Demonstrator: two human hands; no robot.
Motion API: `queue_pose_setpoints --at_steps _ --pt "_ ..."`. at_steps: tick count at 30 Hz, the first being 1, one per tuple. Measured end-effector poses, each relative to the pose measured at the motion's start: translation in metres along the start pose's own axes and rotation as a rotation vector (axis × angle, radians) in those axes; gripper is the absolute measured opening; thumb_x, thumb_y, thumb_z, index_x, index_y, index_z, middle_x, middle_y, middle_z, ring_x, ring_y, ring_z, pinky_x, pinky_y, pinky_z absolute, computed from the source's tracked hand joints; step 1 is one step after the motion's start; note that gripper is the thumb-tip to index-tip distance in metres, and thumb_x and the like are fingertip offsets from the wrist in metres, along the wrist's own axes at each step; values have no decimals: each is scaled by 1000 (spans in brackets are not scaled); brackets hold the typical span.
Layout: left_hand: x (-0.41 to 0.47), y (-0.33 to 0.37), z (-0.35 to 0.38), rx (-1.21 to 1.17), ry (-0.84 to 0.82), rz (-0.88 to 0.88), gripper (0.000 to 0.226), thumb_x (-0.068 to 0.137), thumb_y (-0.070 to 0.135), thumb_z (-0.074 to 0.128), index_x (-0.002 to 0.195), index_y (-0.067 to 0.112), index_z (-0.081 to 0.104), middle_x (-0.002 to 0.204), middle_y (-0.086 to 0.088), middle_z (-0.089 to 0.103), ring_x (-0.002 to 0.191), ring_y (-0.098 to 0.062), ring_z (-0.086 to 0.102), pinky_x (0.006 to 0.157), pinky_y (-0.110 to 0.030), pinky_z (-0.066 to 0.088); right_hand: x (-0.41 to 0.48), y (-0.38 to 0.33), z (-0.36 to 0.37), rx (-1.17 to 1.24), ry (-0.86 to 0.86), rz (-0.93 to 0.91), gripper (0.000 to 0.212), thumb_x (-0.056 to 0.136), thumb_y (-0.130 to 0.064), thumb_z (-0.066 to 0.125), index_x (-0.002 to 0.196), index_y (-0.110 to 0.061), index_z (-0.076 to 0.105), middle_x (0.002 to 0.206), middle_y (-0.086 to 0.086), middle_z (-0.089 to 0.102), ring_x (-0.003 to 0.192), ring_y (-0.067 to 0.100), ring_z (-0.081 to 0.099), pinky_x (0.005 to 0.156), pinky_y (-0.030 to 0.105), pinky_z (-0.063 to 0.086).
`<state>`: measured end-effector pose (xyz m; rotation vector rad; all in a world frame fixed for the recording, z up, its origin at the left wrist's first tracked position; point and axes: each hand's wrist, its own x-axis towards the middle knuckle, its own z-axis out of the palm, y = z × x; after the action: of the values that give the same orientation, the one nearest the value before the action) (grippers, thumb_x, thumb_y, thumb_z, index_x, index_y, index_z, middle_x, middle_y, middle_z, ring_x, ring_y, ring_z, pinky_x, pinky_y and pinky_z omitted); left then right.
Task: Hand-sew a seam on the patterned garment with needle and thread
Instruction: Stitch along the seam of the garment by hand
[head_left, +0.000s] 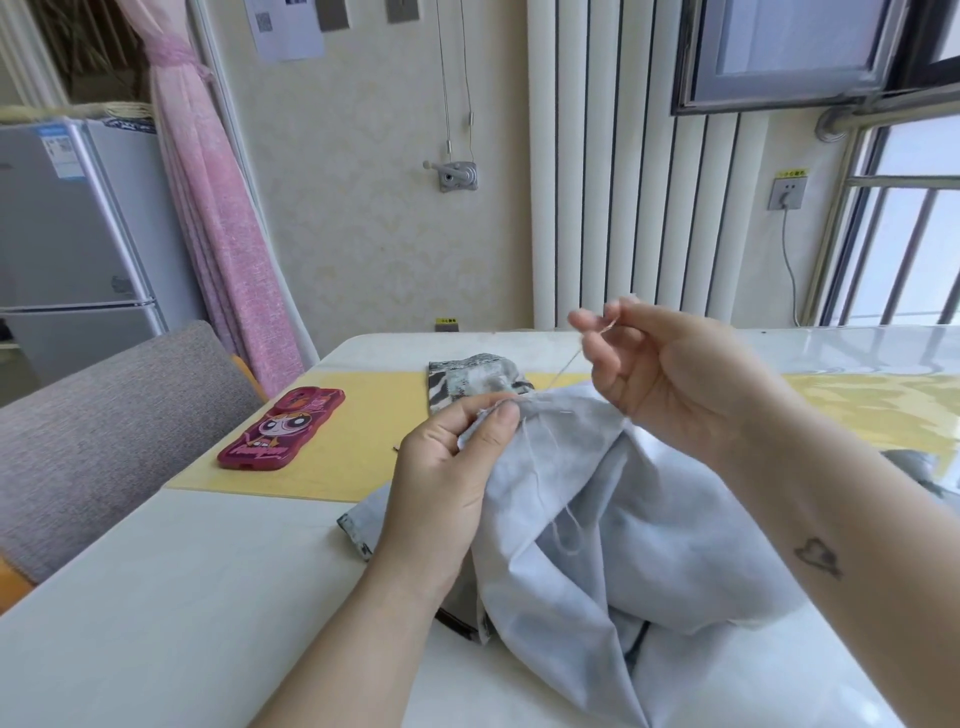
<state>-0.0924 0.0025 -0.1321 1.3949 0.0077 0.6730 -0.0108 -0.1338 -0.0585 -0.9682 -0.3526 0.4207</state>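
Note:
The garment (613, 525) lies bunched on the white table, pale grey inside out, with its black-and-white patterned side (467, 379) showing at the far end. My left hand (447, 467) pinches the fabric edge between thumb and fingers at the seam. My right hand (660, 374) is raised above and to the right, and its fingertips pinch a pale thread (566, 364) that runs taut down to the seam. The needle itself is too small to make out.
A red cartoon phone case (283, 431) lies on the yellow mat (363, 447) to the left. A grey upholstered chair (104, 431) stands at the table's left edge. A radiator (623, 182), wall and window stand behind the table.

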Motion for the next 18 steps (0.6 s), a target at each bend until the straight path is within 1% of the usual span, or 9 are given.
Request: queue_pose_setpoints --at_steps 2,3,4,5,7,9,12,15,18 --pt "-1 0 0 -29 -19 -35 14 71 34 73 82 25 75 95 -8 73 99 -27 64 103 -51 44 6 -1 -6 159 7 16 32 101 -12 36 72 -11 48 76 10 69 79 27 72 62 34 59" --pt "-1 0 0 -46 -23 -47 15 70 34 73 81 25 75 94 -8 72 97 -26 64 101 -49 44 8 1 -8 87 15 -22 32 101 -13 36 72 -13 48 79 8 70 92 29 70 74 40 59" --pt "-1 0 0 -66 -27 -58 13 70 33 73 80 25 74 92 -8 72 94 -25 63 97 -46 46 10 4 -10 -117 53 -109 31 100 -14 37 72 -15 48 81 3 72 101 24 66 84 40 54" --pt "-1 0 1 -92 -33 -68 9 71 30 72 78 24 74 90 -8 71 91 -23 63 92 -42 47 10 7 -12 -409 104 -245 30 100 -16 37 73 -17 49 82 -2 73 102 17 64 90 32 48" --pt "-1 1 1 -132 -40 -84 6 74 26 68 76 23 73 86 -8 69 86 -21 62 83 -35 48 8 10 -17 -861 167 -487 26 100 -18 38 79 -15 53 81 -10 72 86 8 60 77 13 41" --pt "-1 1 1 -139 -35 -87 8 75 25 66 77 22 73 87 -10 68 86 -22 62 81 -33 48 7 10 -20 -1028 145 -582 23 100 -19 38 87 -9 55 78 -15 69 68 13 51 62 13 38" --pt "-2 2 1 -139 -35 -94 8 74 26 66 77 23 73 87 -10 68 85 -22 62 80 -32 49 9 9 -23 -1079 125 -618 22 100 -19 39 86 -11 53 74 -16 69 63 11 49 61 20 38" --pt "-1 2 0 -149 -25 -93 8 74 26 66 77 22 73 85 -9 70 84 -21 63 77 -30 51 12 7 -24 -1039 157 -650 22 100 -18 39 83 -14 53 72 -14 69 79 13 57 70 16 41" --pt "-1 2 -1 -155 -13 -93 9 74 26 67 78 21 73 86 -9 71 84 -21 65 76 -30 52 12 4 -25 -1003 173 -640 23 100 -18 40 81 -17 52 70 -14 68 81 16 57 71 14 41"
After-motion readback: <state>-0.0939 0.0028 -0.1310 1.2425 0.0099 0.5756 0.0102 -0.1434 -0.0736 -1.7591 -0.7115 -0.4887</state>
